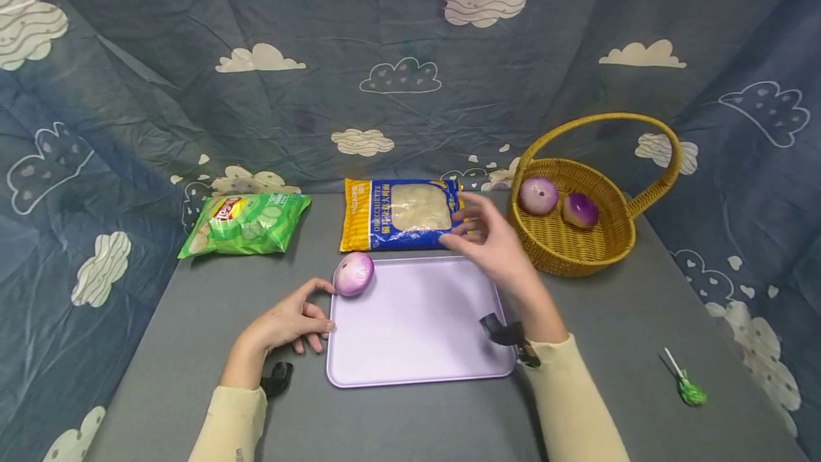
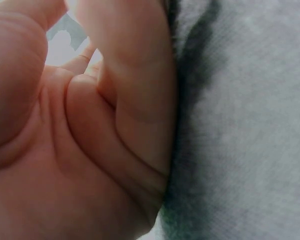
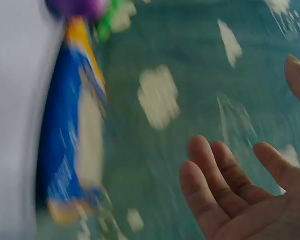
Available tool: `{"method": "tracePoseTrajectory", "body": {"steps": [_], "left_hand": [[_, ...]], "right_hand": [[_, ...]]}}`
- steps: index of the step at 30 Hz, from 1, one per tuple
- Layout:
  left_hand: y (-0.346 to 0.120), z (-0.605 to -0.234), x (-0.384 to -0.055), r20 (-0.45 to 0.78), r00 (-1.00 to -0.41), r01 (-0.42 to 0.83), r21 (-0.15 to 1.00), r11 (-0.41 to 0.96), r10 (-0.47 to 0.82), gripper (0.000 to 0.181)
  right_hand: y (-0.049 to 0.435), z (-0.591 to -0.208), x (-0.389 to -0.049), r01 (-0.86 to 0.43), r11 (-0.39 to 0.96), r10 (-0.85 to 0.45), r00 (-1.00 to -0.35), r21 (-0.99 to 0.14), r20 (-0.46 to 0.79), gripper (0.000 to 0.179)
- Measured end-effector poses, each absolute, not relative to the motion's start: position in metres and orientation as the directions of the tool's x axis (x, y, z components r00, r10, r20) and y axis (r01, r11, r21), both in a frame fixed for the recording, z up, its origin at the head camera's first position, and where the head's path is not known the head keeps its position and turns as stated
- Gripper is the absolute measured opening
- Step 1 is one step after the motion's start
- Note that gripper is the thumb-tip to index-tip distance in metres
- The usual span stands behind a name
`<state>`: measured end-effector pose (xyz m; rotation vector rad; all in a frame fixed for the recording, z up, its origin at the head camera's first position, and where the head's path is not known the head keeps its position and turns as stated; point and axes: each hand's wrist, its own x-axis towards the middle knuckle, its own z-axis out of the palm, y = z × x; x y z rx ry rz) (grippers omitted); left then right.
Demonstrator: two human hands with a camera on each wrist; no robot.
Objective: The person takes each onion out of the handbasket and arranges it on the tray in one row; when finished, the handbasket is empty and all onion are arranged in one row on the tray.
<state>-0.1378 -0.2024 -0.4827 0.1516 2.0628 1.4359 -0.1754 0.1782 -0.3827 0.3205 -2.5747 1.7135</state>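
In the head view a purple onion (image 1: 353, 274) sits in the far left corner of the lilac tray (image 1: 417, 326). My left hand (image 1: 288, 319) rests beside the tray's left edge, index finger and thumb right at the rim, fingers loosely bent. The left wrist view shows its palm (image 2: 65, 150) with nothing in it. My right hand (image 1: 490, 241) is raised over the tray's far right corner, fingers spread and holding nothing. It overlaps the right end of a blue and yellow pasta bag (image 1: 417, 216) in the head view; the right wrist view shows its fingers (image 3: 210, 185) apart.
Right of the tray stands a wicker basket (image 1: 571, 262) with a tall handle, holding two purple onions, one whole-looking (image 1: 539, 195) and one darker (image 1: 580, 210). A green chip bag (image 1: 246, 225) lies at the back left. A green-wrapped lollipop (image 1: 689, 387) lies near the right edge.
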Motion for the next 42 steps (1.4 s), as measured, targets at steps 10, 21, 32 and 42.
{"method": "tracePoseTrajectory", "body": {"steps": [10, 21, 32, 42], "left_hand": [[-0.203, -0.481, -0.138, -0.427, -0.803, -0.253, 0.876, 0.412, 0.415, 0.065], [-0.204, -0.481, -0.138, -0.428, -0.806, -0.257, 0.875, 0.410, 0.409, 0.064], [-0.202, -0.483, -0.139, -0.421, -0.804, -0.249, 0.880, 0.405, 0.420, 0.064], [-0.203, -0.482, -0.137, -0.428, -0.804, -0.259, 0.877, 0.405, 0.413, 0.064]], "right_hand": [[0.334, -0.364, -0.213, 0.028, 0.481, 0.241, -0.965, -0.876, 0.102, 0.088], [0.390, -0.380, -0.271, 0.229, 0.459, 0.325, -0.943, -0.858, -0.078, 0.110], [0.419, -0.415, -0.293, 0.334, 0.404, 0.301, -0.928, -0.851, -0.221, 0.117], [0.425, -0.426, -0.294, 0.379, 0.267, 0.130, -0.925, -0.886, -0.357, 0.120]]}}
